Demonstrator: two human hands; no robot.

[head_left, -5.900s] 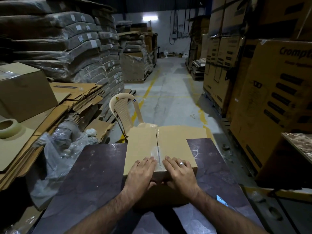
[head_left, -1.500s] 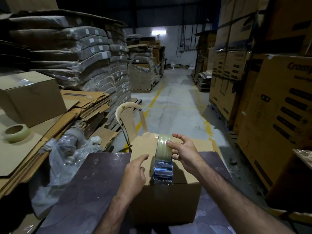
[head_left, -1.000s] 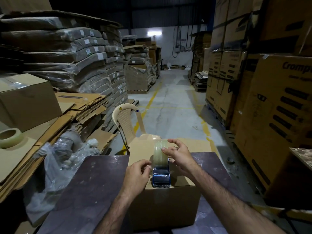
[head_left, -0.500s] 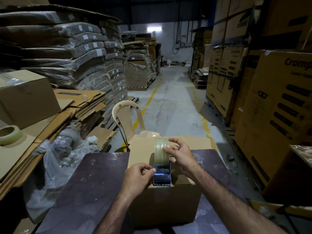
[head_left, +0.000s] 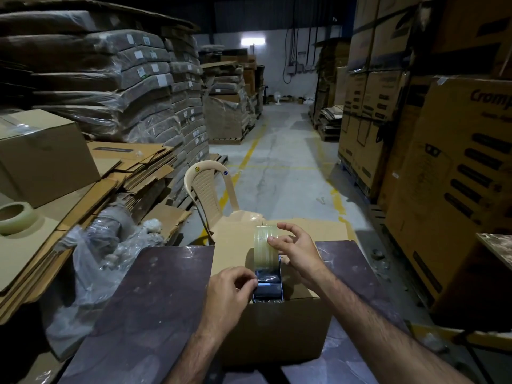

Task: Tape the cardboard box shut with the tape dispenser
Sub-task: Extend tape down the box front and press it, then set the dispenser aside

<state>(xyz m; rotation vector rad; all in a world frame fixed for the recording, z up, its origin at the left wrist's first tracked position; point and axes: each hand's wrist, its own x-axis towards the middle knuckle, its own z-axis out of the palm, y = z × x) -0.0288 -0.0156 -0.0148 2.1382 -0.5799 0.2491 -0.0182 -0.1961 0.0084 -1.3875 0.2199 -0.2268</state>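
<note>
A closed brown cardboard box (head_left: 277, 328) stands on a dark purple table (head_left: 155, 300). The tape dispenser (head_left: 267, 281), with a roll of clear tape (head_left: 264, 248) and a shiny blue-black front plate, rests on the box top near its front edge, over the centre seam. My right hand (head_left: 296, 250) holds the dispenser from the right, thumb on the roll, other fingers spread. My left hand (head_left: 230, 289) pinches at the dispenser's front left, at the tape end; the tape itself is hard to see.
A beige plastic chair (head_left: 210, 189) stands just beyond the box. Flattened cardboard (head_left: 119, 173), a spare tape roll (head_left: 15, 217) and crumpled plastic (head_left: 110, 253) lie left. Tall printed cartons (head_left: 457, 176) line the right. A concrete aisle (head_left: 277, 162) runs ahead.
Since 5.9 s ago the hands left the box seam and the dispenser came onto the box. In the last second the left fingers closed in on the dispenser's front.
</note>
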